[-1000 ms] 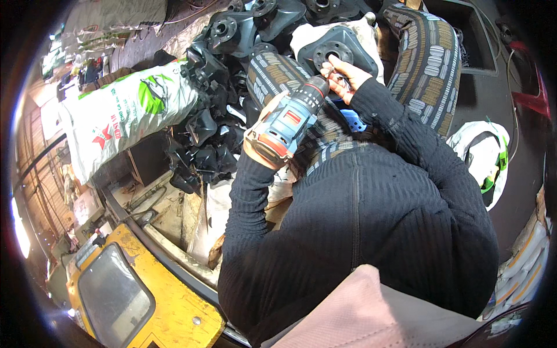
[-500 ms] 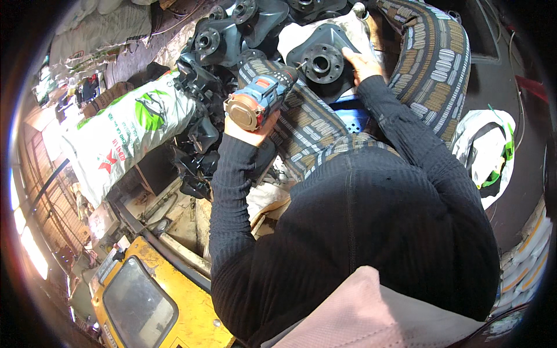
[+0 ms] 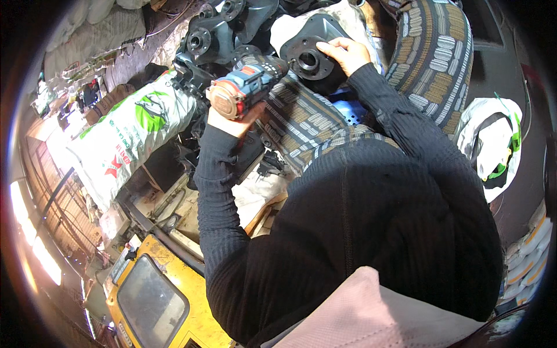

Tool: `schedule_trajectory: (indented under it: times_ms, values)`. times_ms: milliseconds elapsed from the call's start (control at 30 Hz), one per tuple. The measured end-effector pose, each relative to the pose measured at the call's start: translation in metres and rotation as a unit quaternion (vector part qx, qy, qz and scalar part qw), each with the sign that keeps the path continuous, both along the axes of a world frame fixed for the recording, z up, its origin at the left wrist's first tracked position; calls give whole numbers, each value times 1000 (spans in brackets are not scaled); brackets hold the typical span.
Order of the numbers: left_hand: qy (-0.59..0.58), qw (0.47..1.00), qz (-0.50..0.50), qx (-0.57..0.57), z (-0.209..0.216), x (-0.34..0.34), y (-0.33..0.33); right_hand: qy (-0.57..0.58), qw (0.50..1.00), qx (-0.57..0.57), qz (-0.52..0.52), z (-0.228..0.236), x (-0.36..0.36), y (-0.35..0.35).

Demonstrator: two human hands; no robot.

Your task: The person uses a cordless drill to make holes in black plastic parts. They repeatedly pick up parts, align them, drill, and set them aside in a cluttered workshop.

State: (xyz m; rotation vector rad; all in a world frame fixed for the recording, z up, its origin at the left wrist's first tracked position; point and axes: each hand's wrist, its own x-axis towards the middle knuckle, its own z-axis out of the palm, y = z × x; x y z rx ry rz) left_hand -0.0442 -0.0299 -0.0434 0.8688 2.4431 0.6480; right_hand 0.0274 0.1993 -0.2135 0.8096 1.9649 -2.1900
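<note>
In my left hand is a blue and red cordless drill, my fingers wrapped round its grip. Its chuck points up and right at a dark metal flanged hub, with the tip close to the left rim of the flange; whether it touches I cannot tell. The hub has a round central bore and a ring of small holes. My right hand grips the flange at its right edge. Behind the hub lies a white cloth or sack. Patterned trouser legs flank the work, with something blue between them.
Several similar dark hubs are heaped at the far left, beside a white and green printed sack. A yellow machine panel with a window stands at lower left. On the right sits an opened white bag.
The drill has shifted left, and the hub has moved a little left and up with my right hand. My right fingers now reach further over the flange. The view has turned slightly.
</note>
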Motion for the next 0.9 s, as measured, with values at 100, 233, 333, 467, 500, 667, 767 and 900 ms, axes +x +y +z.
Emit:
schedule_trajectory:
  times_ms: [100,233,333,467,500,667,767,900]
  values:
    - [-13,1000,10,7,2,1,8,-11,1000,-6,-12,4,0,0]
    - [-23,997,49,58,-1,1,21,-46,999,-10,-8,4,2,-2]
    - [-16,1000,16,-21,2,-1,23,-43,999,-8,-24,2,2,-5]
    - [-146,974,164,-51,6,6,20,-42,998,-22,-31,-1,2,-7]
    - [-180,962,199,-49,6,7,20,-42,998,-26,-32,-2,2,-6]
    - [35,995,-64,-73,-3,-6,20,-66,997,17,-36,-15,5,-7]
    - [117,972,-157,-134,-7,-13,15,-67,995,54,-51,-21,6,-10]
    - [-56,989,-12,-138,-5,-12,6,-68,994,66,-57,-20,7,-11]
